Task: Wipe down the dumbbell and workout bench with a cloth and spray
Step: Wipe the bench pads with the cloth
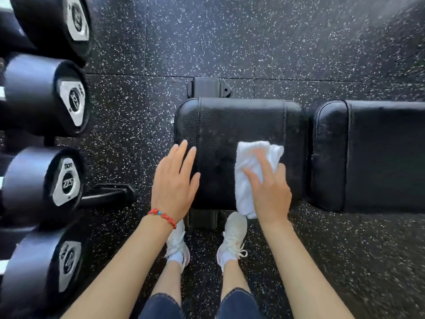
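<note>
Dumbbells: racked at the far left, round black heads with silver end caps facing the camera; handles and rack were cut off by the frame edge, and only one cap number was half readable.
Left hand: fingers straight and relaxed, gripping nothing, lying flat at the near-left edge of the seat pad; a red bead bracelet sat on the wrist.
Seat pad: the black textured surface of the workout bench, directly ahead of the person's white shoes.
Cloth: white, folded, lying on the right half of the pad, its near end hanging over the edge.
Right hand: fingers spread and nearly straight, pressing down on the cloth rather than curling round it.
Back pad: just right of the seat, split from it by a narrow gap, and ran out of frame.
Doing it well: probably keep the palm flat, overlap strokes, cover seams and edges, with the left hand bracing.
Not visible: the spray bottle; whether the pad was wet.
</note>
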Available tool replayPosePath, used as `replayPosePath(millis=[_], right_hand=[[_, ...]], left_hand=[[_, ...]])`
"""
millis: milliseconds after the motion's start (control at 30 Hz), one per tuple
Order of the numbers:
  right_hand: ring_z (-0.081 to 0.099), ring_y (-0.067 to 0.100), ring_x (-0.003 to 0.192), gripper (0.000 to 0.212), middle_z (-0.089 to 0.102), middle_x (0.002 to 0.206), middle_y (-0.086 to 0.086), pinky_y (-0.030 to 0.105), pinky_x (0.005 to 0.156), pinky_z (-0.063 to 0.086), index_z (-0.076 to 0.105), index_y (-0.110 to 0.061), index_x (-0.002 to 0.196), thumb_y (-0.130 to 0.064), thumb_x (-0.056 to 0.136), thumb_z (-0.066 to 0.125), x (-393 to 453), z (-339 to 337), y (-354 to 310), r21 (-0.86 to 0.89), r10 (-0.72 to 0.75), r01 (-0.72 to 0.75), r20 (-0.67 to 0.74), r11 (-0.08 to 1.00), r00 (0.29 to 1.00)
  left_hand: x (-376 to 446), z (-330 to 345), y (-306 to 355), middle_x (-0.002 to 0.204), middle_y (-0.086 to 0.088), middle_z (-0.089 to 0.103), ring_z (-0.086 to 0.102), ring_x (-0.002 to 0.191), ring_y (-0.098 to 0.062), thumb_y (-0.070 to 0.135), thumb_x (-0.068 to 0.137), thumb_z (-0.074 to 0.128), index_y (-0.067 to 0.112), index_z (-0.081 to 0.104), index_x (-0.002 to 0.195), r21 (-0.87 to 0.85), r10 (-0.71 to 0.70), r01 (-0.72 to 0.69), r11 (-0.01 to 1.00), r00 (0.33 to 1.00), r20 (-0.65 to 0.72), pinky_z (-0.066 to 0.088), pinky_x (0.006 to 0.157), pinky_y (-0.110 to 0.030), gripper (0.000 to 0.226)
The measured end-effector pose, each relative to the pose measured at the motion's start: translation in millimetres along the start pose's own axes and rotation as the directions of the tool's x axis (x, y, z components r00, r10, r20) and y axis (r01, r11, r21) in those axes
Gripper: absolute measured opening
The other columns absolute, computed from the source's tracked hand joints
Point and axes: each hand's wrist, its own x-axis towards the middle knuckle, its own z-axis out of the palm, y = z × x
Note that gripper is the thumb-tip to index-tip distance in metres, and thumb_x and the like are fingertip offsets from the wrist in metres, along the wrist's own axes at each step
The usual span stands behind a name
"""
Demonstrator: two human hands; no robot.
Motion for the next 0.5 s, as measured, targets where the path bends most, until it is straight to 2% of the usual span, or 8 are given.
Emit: replayPosePath(millis=[33,67,167,267,400,500], right_hand=[[0.043,0.021,0.050,0.045,0.051,0.084,0.015,0.028,0.042,0.043,0.056,-0.021,0.126,-0.042,0.087,0.048,-1.9,7.4,2.4,-0.100,-0.052,0.042,-0.104,0.994,0.993],[0.038,0.017,0.044,0.046,0.050,0.076,0.013,0.024,0.035,0.039,0.060,-0.017,0.121,-0.043,0.086,0.045,-4.5,13.4,2.9,-0.190,-0.112,0.078,-0.177,0.979,0.978],[0.045,0.017,0.043,0.045,0.050,0.073,0.011,0.021,0.033,0.038,0.062,-0.012,0.118,-0.040,0.089,0.043,-11.2,31.8,1.3,-0.352,-0.182,0.076,-0.277,0.933,0.943],[0.046,0.016,0.043,0.044,0.051,0.074,0.012,0.022,0.033,0.037,0.061,-0.010,0.119,-0.038,0.089,0.045,-8.0,41.2,-14.0,-0.361,-0.155,0.038,-0.302,0.932,0.941],[0.052,0.016,0.048,0.043,0.057,0.077,0.011,0.023,0.037,0.040,0.062,-0.010,0.116,-0.040,0.092,0.042,38.7,52.3,-48.9,-0.385,-0.257,0.097,-0.389,0.918,0.885],[0.054,0.017,0.051,0.044,0.058,0.076,0.010,0.024,0.040,0.042,0.064,-0.012,0.114,-0.043,0.093,0.041,66.0,56.5,-67.1,-0.383,-0.261,0.084,-0.439,0.920,0.860]], left_hand=[[0.7,6.3,-4.5,0.142,-0.020,0.043,0.039,0.130,-0.036,0.025,0.093,0.041,0.001,0.046,0.134,-0.003,0.000,0.000,1.000,1.000,0.008,0.039,0.101,-0.049,0.048],[0.5,11.9,-8.3,0.143,-0.020,0.041,0.037,0.131,-0.035,0.025,0.093,0.042,0.001,0.045,0.135,-0.007,0.002,-0.001,1.000,1.000,0.021,0.040,0.100,-0.052,0.048],[-2.5,24.4,-16.1,0.148,-0.018,0.034,0.032,0.135,-0.034,0.025,0.093,0.042,0.003,0.039,0.138,-0.019,0.019,-0.017,1.000,0.998,0.060,0.041,0.097,-0.055,0.050],[-3.1,27.0,-18.9,0.149,-0.018,0.032,0.030,0.136,-0.033,0.025,0.094,0.043,0.005,0.036,0.139,-0.045,0.026,-0.024,0.999,0.998,0.050,0.040,0.097,-0.055,0.050],[-3.7,27.8,-22.5,0.149,-0.016,0.032,0.029,0.138,-0.031,0.025,0.093,0.043,0.006,0.036,0.139,-0.079,0.034,-0.031,0.996,0.999,0.040,0.039,0.099,-0.056,0.050],[-2.7,26.5,-27.5,0.149,-0.016,0.033,0.029,0.137,-0.030,0.025,0.093,0.043,0.007,0.036,0.138,-0.086,0.060,-0.057,0.995,0.998,0.036,0.038,0.100,-0.055,0.050]])
